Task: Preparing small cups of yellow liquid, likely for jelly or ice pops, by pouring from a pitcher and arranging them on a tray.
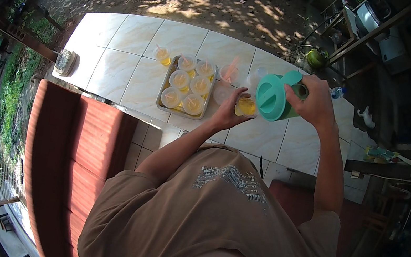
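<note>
My left hand (230, 112) is wrapped round a clear plastic cup (247, 105) that holds yellow liquid. Close to its right side, my right hand (311, 102) grips a pitcher with a green lid (272, 97) by the handle, tilted toward the cup. Whether liquid is flowing cannot be seen. A metal tray (159, 99) to the left holds several lidded cups of yellow drink with pink straws. One more lidded cup (162, 56) stands just outside the tray. Behind my left hand are a container of pink straws (229, 72), a clear plastic lid (222, 92) and clear plastic cups (254, 79).
These things stand on a tiled table (262, 137). A glass-like ashtray or dish (65, 62) lies at its left end, a plastic bottle (337, 93) near the right end. A red cushioned bench (94, 136) is at the left. Beyond the table, a green gas cylinder (316, 58) stands on the ground.
</note>
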Demonstrator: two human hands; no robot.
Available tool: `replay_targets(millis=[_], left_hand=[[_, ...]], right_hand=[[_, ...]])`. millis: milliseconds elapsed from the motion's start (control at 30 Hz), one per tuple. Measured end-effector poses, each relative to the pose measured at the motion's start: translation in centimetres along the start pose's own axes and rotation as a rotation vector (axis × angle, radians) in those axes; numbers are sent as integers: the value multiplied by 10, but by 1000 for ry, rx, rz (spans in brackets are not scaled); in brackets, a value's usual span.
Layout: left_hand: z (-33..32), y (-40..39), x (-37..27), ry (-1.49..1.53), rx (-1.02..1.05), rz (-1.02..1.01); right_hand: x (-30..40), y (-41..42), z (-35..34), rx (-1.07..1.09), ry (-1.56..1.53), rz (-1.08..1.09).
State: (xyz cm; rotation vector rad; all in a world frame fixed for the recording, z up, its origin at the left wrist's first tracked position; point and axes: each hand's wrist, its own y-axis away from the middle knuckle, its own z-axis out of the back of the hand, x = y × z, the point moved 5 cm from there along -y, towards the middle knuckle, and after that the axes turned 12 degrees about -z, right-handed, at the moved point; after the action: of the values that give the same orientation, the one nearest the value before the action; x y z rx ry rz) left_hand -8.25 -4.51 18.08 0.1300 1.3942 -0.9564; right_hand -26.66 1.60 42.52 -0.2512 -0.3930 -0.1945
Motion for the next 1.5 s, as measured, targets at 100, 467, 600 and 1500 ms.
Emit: replay_targets(millis=[100, 467, 600, 1500], left_hand=[[0, 1, -1, 3, 1, -5], [-1, 2, -3, -15, 10, 3], [-2, 3, -2, -1, 9, 14], [-1, 3, -3, -14, 14, 15]], right_hand=[[-1, 0, -1, 2, 4, -9], [-1, 2, 0, 17, -1, -5], [1, 2, 2, 10, 1, 1], [-7, 2, -4, -4, -11, 9]])
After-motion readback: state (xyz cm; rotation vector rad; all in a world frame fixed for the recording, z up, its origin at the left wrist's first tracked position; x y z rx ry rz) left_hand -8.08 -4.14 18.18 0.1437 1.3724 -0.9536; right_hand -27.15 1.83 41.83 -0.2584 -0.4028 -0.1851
